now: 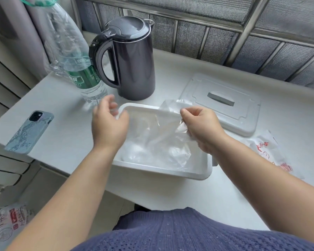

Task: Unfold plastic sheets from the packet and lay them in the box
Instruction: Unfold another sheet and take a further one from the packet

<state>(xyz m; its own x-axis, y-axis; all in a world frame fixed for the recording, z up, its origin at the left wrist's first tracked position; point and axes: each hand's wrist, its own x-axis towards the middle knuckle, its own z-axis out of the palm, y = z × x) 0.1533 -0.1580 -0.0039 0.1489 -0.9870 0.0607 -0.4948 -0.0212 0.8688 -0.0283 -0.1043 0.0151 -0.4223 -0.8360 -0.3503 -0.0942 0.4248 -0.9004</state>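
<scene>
Clear plastic sheet [170,142] is pinched in the right hand [201,127], fingers closed on its upper edge; its lower part is draped into the white box [163,169], over sheets already lying there. Left hand [107,124] is held loosely open over the box's left rim, gripping nothing, slightly blurred.

Risks, as judged: the limp film may cling to the fingers or be dragged back out on release; a sweep leftward could knock the water bottle [85,77] or kettle [132,60] just behind.

Box sits near the desk [62,142] front edge. Open room lies rightward, between lid [223,105] and printed packet [268,149]. Phone [31,132] lies well apart.
</scene>
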